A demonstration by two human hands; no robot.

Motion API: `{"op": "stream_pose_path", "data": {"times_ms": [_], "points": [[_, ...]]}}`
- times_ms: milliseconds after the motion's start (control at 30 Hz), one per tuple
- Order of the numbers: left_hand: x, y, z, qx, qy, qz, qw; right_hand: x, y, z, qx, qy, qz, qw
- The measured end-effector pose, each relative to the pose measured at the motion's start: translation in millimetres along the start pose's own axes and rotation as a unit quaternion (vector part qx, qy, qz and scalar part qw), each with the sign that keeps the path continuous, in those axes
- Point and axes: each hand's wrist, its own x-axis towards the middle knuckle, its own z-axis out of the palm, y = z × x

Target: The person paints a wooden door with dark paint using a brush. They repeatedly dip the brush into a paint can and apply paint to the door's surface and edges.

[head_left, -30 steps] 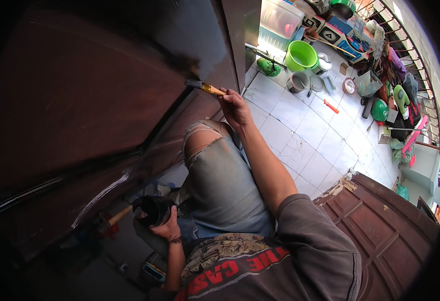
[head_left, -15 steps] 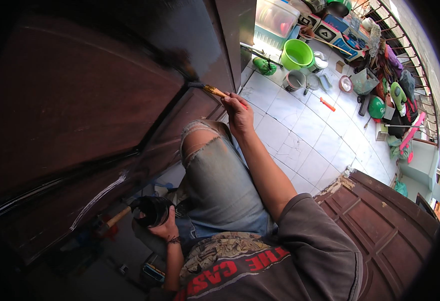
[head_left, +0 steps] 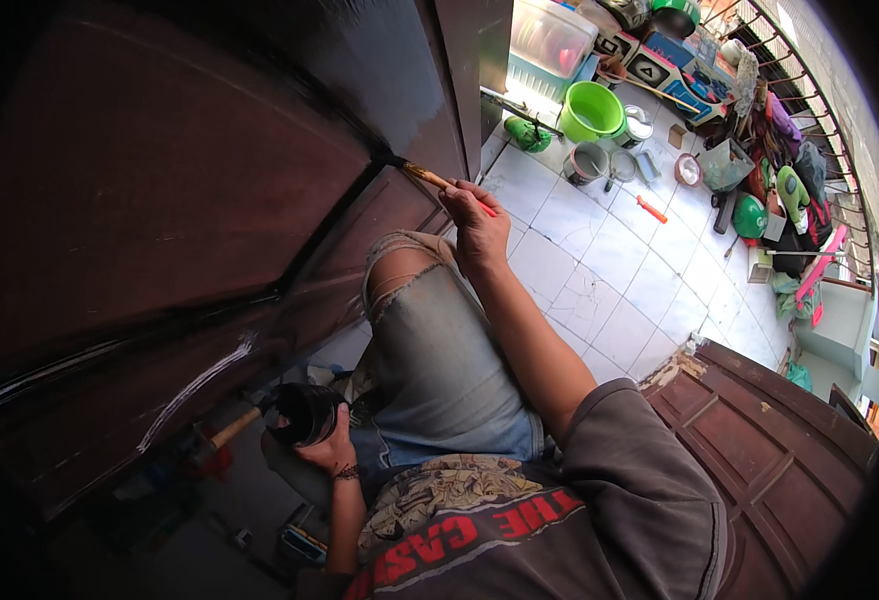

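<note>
A paintbrush (head_left: 426, 176) with a wooden handle is pinched in my right hand (head_left: 477, 228). Its dark bristles touch the brown wooden door (head_left: 179, 190) at a corner where the dark grooves between the panels meet. The grooves and the upper part of the door look black and glossy. Low down on the left, my left hand (head_left: 331, 448) is wrapped round a black, paint-smeared container (head_left: 305, 414); its contents cannot be made out. My bent knee in torn jeans lies between both hands.
On the white tiled floor to the right stand a green bucket (head_left: 591, 110), a grey can (head_left: 586, 163) and an orange-handled tool (head_left: 651, 209). Clutter lines the railing (head_left: 809, 100). Another brown panelled door (head_left: 759, 450) is at the lower right. A wooden handle (head_left: 234, 428) shows beside the container.
The brush in my right hand has shifted slightly, its bristles now pressed into the groove corner. My left hand with the container stays nearly in place.
</note>
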Motion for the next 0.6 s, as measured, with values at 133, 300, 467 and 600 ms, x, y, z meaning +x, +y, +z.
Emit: {"op": "stream_pose_path", "data": {"times_ms": [133, 300, 467, 600], "points": [[-0.9, 0.3, 1.6, -0.039, 0.007, -0.014, 0.999, -0.7, -0.9, -3.7, -0.054, 0.029, -0.02, 0.998], [-0.9, -2.7, 1.2, -0.037, 0.003, -0.018, 0.999, -4.9, -27.5, -22.3, -0.156, 0.014, -0.031, 0.987], [-3.5, -0.5, 0.0, -0.03, 0.003, -0.025, 0.999, 19.4, -46.4, 18.8, -0.214, -0.082, 0.008, 0.973], [-1.0, 0.0, -0.2, -0.045, 0.007, -0.02, 0.999, 45.2, -52.3, 47.3, -0.167, -0.09, -0.012, 0.982]]}}
